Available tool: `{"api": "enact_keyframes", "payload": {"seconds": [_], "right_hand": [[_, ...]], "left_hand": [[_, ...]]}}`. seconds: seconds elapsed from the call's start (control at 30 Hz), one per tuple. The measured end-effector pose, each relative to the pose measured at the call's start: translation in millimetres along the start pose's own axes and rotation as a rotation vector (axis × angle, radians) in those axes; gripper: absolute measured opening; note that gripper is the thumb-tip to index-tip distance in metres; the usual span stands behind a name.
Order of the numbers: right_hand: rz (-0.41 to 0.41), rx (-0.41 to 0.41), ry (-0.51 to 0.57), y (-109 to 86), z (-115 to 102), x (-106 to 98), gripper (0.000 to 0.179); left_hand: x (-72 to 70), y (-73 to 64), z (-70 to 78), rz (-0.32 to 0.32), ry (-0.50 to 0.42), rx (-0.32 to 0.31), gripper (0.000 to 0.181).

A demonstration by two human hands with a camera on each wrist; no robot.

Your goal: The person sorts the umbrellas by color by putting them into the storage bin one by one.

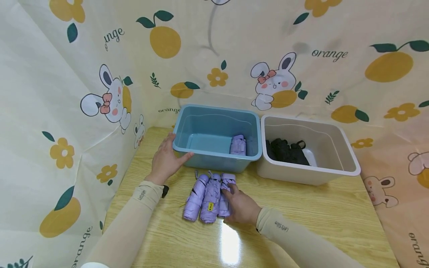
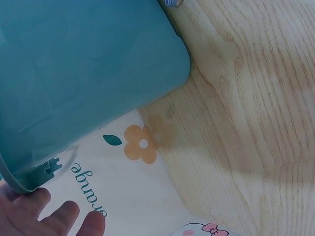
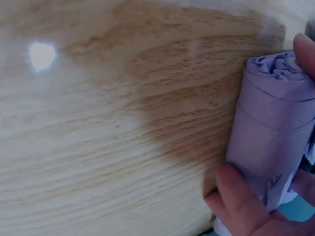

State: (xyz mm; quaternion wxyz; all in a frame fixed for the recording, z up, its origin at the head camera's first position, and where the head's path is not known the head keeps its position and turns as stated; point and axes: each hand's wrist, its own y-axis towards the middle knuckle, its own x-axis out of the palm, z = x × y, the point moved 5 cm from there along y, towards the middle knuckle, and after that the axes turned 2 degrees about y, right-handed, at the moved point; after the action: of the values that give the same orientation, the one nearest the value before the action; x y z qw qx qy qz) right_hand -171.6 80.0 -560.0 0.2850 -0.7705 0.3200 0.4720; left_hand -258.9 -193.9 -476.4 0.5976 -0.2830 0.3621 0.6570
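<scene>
On the wooden table in front of the blue bin (image 1: 214, 160) lie three rolled purple folding umbrellas side by side. My right hand (image 1: 242, 205) grips the rightmost umbrella (image 3: 270, 118), its thumb near the rolled end and fingers along the side. The middle umbrella (image 1: 211, 197) carries a yellow tag, and the left umbrella (image 1: 196, 201) leans at a slant beside it. My left hand (image 1: 167, 158) rests on the bin's front left corner, thumb extended over the front rim and fingers at the side. Inside the bin, at the right, stands another purple umbrella (image 1: 238, 145).
A beige bin (image 1: 291, 173) stands right against the blue one, with black folded items (image 1: 289, 152) in its left part. A printed cloth (image 1: 214, 74) with oranges and rabbits hangs behind and at both sides of the table (image 1: 301, 208).
</scene>
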Motion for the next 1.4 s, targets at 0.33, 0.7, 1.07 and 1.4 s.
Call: {"api": "enact_keyframes", "payload": {"seconds": [0.33,0.7,1.07,1.4], "right_hand": [[0.04,0.04,0.053,-0.2,1.1,0.6,0.102],[0.064,0.055,0.074,-1.7,2.5,-1.7,0.102],[0.085,0.036,0.068,-4.9,5.5,-0.1,0.097],[0.087,0.022,0.066,-8.1,6.4,-1.2,0.089]], "left_hand": [[-2.3,-1.6,2.6,0.0,-0.006,0.004,0.104],[-2.8,-1.9,3.0,-0.007,-0.002,-0.001,0.104],[-2.2,-0.6,2.7,-0.006,-0.003,0.003,0.103],[-1.1,0.5,0.7,-0.005,-0.006,0.008,0.104]]}}
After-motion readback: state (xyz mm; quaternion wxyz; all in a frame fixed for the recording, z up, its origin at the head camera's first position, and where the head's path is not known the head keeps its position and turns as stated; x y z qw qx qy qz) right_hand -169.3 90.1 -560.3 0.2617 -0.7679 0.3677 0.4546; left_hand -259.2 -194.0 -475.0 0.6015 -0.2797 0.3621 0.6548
